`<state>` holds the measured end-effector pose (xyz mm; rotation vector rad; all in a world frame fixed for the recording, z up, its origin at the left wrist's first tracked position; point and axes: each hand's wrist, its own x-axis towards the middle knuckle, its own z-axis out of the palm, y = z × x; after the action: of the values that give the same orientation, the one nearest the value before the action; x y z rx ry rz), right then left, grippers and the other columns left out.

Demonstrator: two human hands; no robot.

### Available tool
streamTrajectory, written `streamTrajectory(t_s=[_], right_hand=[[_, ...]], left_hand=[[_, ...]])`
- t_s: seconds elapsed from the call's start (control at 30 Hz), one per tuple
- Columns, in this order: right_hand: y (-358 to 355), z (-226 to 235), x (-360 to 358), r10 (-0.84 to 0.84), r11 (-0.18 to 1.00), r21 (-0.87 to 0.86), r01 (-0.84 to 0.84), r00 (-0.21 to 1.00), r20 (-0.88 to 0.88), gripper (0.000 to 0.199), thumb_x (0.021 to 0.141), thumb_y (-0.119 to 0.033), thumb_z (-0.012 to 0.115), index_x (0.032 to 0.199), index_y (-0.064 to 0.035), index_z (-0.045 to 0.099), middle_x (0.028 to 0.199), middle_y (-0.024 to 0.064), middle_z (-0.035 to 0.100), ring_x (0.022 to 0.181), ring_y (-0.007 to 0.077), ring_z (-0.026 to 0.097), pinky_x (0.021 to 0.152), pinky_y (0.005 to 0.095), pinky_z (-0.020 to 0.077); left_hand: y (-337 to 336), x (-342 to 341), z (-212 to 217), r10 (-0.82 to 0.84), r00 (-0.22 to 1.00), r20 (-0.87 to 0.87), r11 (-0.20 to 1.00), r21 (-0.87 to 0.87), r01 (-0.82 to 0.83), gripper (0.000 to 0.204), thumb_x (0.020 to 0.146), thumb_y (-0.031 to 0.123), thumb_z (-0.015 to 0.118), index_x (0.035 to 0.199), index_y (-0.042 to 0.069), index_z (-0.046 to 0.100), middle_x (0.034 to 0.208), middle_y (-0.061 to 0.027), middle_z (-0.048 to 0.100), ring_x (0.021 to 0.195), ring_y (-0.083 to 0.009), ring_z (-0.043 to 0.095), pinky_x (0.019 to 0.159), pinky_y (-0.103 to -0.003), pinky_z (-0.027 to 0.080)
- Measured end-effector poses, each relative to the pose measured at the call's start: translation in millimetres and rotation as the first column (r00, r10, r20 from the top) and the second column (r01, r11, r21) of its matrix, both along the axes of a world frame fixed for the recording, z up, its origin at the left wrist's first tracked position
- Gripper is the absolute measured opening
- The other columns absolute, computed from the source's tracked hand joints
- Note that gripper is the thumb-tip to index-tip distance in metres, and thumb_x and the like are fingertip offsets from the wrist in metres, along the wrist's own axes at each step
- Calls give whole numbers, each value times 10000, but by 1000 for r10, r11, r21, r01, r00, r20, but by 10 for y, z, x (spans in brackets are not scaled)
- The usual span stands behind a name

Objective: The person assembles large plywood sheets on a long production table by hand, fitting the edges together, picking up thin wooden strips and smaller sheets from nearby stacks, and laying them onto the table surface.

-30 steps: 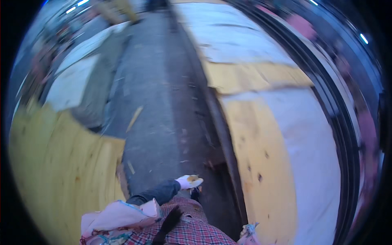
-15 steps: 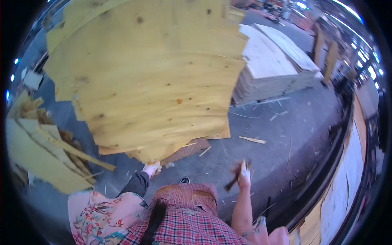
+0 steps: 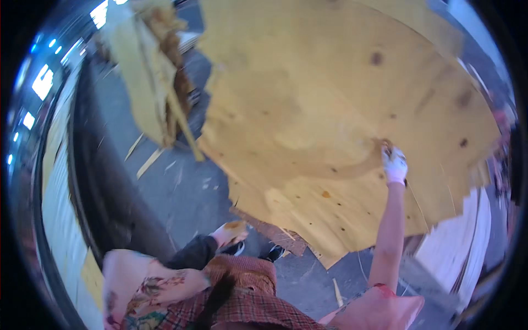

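Observation:
Large thin yellowish wood veneer sheets, with dark knots and ragged edges, lie stacked in front of me. My right hand, in a pale glove, reaches over the top sheet with curled fingers. A small dark brown thing shows at its fingertips, too blurred to name. Just off the stack's near left edge is my left hand, its glove stained brown. Its fingers look curled together, and I see nothing in them. Beneath the near corner, a reddish-brown board sticks out.
Scrap veneer strips lean in a heap at the far left. Loose slivers lie on the grey floor. A dark rail runs along the left, with pale sheets beyond. At the lower right stands a stack of whitish sheets.
My view has swung left, shifting the veneer rightward. My left hand has let go of the veneer's near edge. My right hand has moved from beside the stack to over the top sheet.

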<state>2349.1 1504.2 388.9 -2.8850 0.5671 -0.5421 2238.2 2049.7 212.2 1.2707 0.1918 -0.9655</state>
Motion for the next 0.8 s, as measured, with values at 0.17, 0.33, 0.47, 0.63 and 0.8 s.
streamTrajectory(t_s=[0.17,0.33,0.47,0.63,0.8], right_hand=[[-50,-7,77,133,991,21,-132,960,-248,393,798,-436,541,905,-59,575,895,162,612,831,356,572,727,448,444],[515,-355,-823,284,939,-155,-307,946,-154,206,770,-282,590,736,-89,525,724,131,575,631,315,568,548,434,439],[1617,-351,-1627,140,985,-71,-158,966,-220,161,765,-209,606,806,-57,573,760,137,593,696,320,586,594,399,465],[2503,-683,-2331,23,995,102,2,969,-246,287,785,-180,598,1002,7,593,905,139,635,771,285,618,664,346,480],[3430,-458,-2950,-736,263,947,-183,597,320,367,881,-374,516,1012,-37,577,845,15,581,655,56,499,482,182,413]], left_hand=[[-1062,424,583,-18,979,203,998,-57,30,487,865,315,560,1262,70,419,1012,-80,580,807,-109,553,545,-194,422],[-1696,845,1658,-172,920,352,985,46,167,584,831,400,567,1297,106,375,795,9,535,569,-92,479,410,-222,333],[-1814,880,1319,-176,949,262,934,-260,245,644,792,453,606,1308,133,392,1208,-42,523,709,-65,529,419,-196,301],[-1404,270,989,284,942,177,896,-399,-195,252,838,319,571,914,81,535,679,20,501,510,-93,465,401,-247,349],[-939,-292,459,152,599,786,988,-118,-96,170,899,227,484,995,101,549,786,28,567,735,-109,551,732,-351,428]])
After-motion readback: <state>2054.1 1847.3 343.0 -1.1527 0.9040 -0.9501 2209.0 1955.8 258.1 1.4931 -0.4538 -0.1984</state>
